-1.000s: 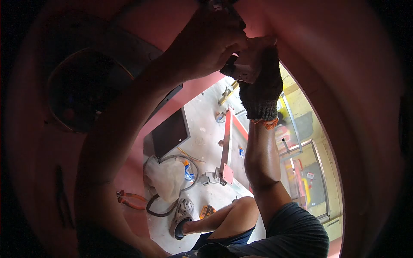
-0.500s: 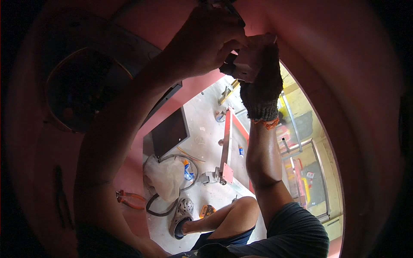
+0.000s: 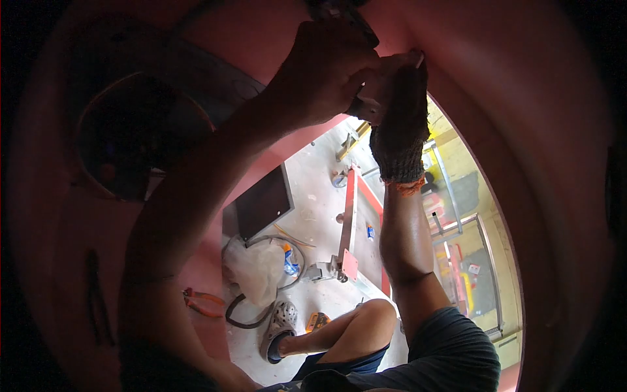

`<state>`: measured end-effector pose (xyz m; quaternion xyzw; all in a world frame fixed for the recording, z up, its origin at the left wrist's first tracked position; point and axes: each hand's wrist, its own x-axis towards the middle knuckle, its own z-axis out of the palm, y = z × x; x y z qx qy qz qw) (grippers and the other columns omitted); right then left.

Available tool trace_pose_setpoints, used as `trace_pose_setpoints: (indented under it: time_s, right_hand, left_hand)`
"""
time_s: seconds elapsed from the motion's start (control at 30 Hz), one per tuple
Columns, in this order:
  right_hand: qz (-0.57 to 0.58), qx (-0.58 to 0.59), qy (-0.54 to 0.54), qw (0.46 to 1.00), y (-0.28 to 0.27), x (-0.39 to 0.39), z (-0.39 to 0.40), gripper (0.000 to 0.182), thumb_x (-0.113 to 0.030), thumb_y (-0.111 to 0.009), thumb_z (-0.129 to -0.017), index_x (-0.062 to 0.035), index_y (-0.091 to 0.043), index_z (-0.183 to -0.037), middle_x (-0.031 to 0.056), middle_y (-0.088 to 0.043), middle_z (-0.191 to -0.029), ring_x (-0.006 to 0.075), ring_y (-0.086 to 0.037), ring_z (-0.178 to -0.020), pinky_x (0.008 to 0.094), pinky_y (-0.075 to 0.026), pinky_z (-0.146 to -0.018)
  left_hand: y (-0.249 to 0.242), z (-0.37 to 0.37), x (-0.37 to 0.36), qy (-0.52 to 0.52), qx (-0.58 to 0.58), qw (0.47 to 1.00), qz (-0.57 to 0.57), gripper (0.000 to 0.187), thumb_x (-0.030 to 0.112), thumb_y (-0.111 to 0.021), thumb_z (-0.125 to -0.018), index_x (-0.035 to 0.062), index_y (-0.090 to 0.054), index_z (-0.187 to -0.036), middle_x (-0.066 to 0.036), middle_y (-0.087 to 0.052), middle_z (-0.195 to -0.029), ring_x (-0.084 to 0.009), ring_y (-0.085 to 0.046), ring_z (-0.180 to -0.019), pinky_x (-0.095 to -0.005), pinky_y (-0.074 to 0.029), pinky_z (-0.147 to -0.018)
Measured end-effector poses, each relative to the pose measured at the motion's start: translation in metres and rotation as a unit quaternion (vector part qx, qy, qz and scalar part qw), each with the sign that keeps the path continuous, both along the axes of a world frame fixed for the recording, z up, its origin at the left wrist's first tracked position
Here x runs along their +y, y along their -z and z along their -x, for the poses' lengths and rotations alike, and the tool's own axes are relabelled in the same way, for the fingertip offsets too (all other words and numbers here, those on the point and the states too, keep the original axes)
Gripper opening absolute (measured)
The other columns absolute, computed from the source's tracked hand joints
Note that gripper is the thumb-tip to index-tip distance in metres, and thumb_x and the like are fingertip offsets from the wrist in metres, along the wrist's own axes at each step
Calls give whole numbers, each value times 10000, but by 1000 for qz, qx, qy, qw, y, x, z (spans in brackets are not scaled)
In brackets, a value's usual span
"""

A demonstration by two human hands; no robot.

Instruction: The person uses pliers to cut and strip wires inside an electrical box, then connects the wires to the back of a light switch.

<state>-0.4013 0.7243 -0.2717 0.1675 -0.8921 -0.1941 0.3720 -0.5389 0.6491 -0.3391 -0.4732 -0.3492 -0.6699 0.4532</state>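
Note:
My bare left hand (image 3: pixel 330 75) is raised at the top centre, deep in shadow, with its fingers curled closed. Just beside it is my right hand (image 3: pixel 400 121), in a dark knitted glove with an orange cuff; its fingers look bent inward. Between the two hands shows a pale pinkish flat piece (image 3: pixel 371 110) with a dark edge, too shaded to name. Above my left hand, a dark fitting (image 3: pixel 336 12) sits against the pink wall. What exactly the fingers grip is hidden by shadow.
Pink curved walls (image 3: pixel 522 130) surround me. Red-handled pliers (image 3: pixel 204 304) and a dark long tool (image 3: pixel 96 297) lie on the left. Through the opening are a dark panel (image 3: pixel 264 202), plastic bag (image 3: pixel 258 271), red-and-white frame (image 3: pixel 349 215) and a person's leg with a clog (image 3: pixel 282 323).
The view has shifted slightly, moving the surroundings a little to the right. My left hand has turned and come closer against the glove, covering more of the pinkish piece.

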Motion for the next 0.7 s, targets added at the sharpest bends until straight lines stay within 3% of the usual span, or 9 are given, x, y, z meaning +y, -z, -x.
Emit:
trace_pose_setpoints:
  time_s: [0.17,0.27,0.4,0.43,0.47,0.5,0.53,0.57,0.7]
  right_hand:
    - [-137,95,55,984,1,-12,3,399,-23,-712,-778,4,-539,-1136,188,-592,-1057,362,-629,-1008,423,-553,-848]
    - [-87,68,71,991,1,-1,1,392,-52,-757,-735,-11,-585,-1084,186,-594,-1091,377,-580,-1072,418,-491,-911]
    - [-53,73,85,992,5,0,-1,450,-99,-804,-699,-18,-589,-1086,158,-619,-1077,328,-617,-998,401,-519,-853]
    - [254,-12,13,967,2,3,3,467,-123,-813,-698,-19,-588,-1093,142,-632,-1066,308,-631,-965,389,-529,-827]
    - [534,-95,-61,838,0,2,5,484,-147,-823,-697,-20,-587,-1101,126,-645,-1054,287,-645,-932,377,-538,-801]
    - [535,-94,-61,838,-1,-2,1,484,-147,-823,-697,-20,-587,-1101,126,-645,-1054,287,-645,-932,377,-538,-801]
    - [345,-76,40,935,-4,-15,-2,500,-159,-832,-686,-19,-588,-1098,110,-653,-1041,264,-658,-901,361,-543,-771]
    - [134,-53,138,980,-6,-23,-3,515,-172,-841,-674,-18,-589,-1096,93,-662,-1028,240,-670,-871,345,-548,-742]
    - [200,-106,125,966,-7,-10,-2,415,-252,-727,-843,-24,-555,-1145,123,-650,-1065,256,-681,-860,351,-568,-721]
  left_hand:
    - [-3,0,-3,-34,16,999,-9,168,123,-774,-713,136,-742,-877,-55,-637,-804,-269,-634,-789,-410,-477,-730]
    - [-4,-4,0,-62,29,998,5,253,161,-787,-717,148,-741,-966,-70,-634,-887,-264,-626,-864,-391,-481,-720]
    - [6,-7,0,-58,-15,998,-12,319,147,-790,-723,132,-714,-1033,-87,-614,-1007,-262,-620,-939,-388,-524,-770]
    - [6,-6,0,-42,-27,999,-7,326,127,-784,-721,123,-707,-1037,-88,-609,-1032,-265,-623,-951,-388,-536,-797]
    - [8,-4,-1,-40,-26,999,-6,326,127,-784,-721,123,-707,-1037,-88,-609,-1032,-265,-623,-951,-388,-536,-797]
    - [10,-2,-3,-4,-12,1000,10,314,103,-777,-716,112,-702,-1021,-83,-609,-1038,-272,-624,-967,-392,-536,-827]
    - [11,0,-5,31,0,999,25,303,78,-769,-712,102,-696,-1006,-77,-610,-1043,-278,-624,-982,-395,-535,-858]
    - [12,1,-3,30,0,999,22,303,78,-769,-712,102,-696,-1006,-77,-610,-1044,-278,-624,-982,-395,-535,-858]
    - [12,4,-3,2,16,1000,24,253,32,-747,-739,125,-696,-969,-60,-637,-1047,-253,-636,-1000,-394,-517,-872]
